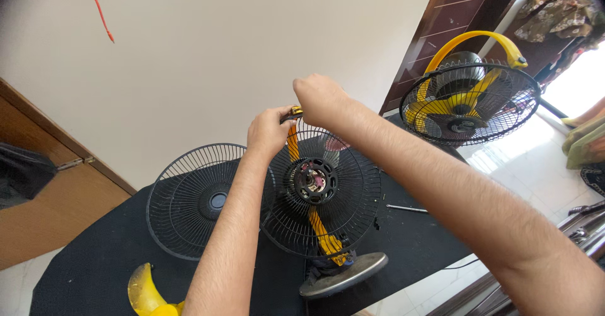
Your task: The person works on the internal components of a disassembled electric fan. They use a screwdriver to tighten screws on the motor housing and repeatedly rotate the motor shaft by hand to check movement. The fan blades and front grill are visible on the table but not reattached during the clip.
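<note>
Both hands, left hand point(270, 130) and right hand point(318, 98), pinch the yellow bracket point(295, 110) atop the round black wire fan grille point(321, 190).

this looks like a room in a home used as a small fan repair spot. a bench point(94, 265) under black cloth carries a partly stripped table fan point(321, 196), a loose black grille point(195, 199) and a yellow blade point(146, 291). a second assembled fan point(469, 98), a plain wall, a wooden door point(50, 209), hanging clothes point(554, 10) and a pale tiled floor point(535, 158) surround it.
</note>
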